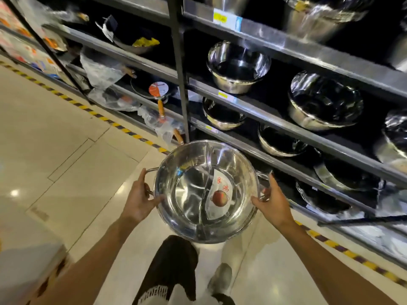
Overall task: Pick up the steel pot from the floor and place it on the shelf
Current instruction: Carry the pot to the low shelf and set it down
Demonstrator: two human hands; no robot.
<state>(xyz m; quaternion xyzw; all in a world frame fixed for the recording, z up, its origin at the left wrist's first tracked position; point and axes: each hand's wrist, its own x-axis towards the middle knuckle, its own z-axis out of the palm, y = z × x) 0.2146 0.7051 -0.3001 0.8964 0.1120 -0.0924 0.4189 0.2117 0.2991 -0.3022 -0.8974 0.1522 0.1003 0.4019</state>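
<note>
The steel pot (193, 194) is a wide, shiny pan with a curved divider down its middle and a white label with a red picture inside. It hangs in the air above the floor, in front of the lower shelves (286, 124). My left hand (141, 197) grips its left wire handle and rim. My right hand (272, 201) grips the right handle and rim. Both arms reach forward from the bottom of the view.
The dark shelf rack on the right holds several steel bowls and pots (237, 67) on stacked levels. Further left lie pans in plastic wrap (154, 93). A black upright post (179, 69) splits the rack. Yellow-black tape (123, 128) runs along the floor. My legs stand below.
</note>
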